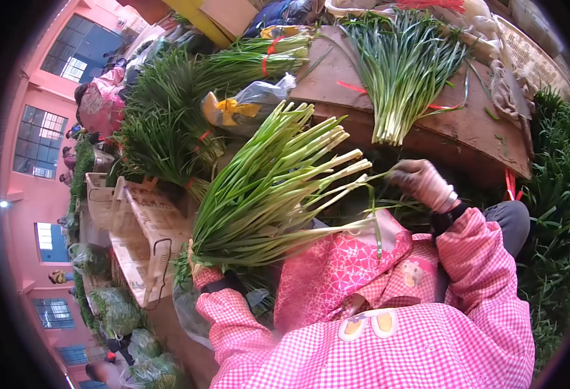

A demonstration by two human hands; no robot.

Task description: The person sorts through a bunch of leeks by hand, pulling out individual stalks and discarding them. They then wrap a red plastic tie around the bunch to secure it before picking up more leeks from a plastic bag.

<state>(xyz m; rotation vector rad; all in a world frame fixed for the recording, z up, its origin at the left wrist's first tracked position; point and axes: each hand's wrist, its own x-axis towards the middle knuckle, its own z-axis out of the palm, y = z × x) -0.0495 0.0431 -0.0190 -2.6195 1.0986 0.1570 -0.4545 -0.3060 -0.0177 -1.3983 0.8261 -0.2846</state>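
Observation:
My left hand (202, 267), mostly hidden by leaves, is closed round the leafy end of a large bunch of Chinese chives (259, 194). The pale stem ends fan out to the right across my lap. My gloved right hand (421, 183) pinches a thin green chive strand (381, 175) just right of the stem ends. Another limp chive leaf (377, 230) dangles from the stems over my pink apron (324, 275). Ahead, a second loose bunch of chives (405, 71) lies on a brown board (463, 123), with a red tie (445, 107) beneath it.
Red-tied chive bundles (168, 110) are heaped at the left, near a plastic bag with something yellow (236, 110). A cream plastic crate (149, 227) stands left of my left hand. Loose greens (554, 227) pile at the right. Other people (103, 104) sit along the far left.

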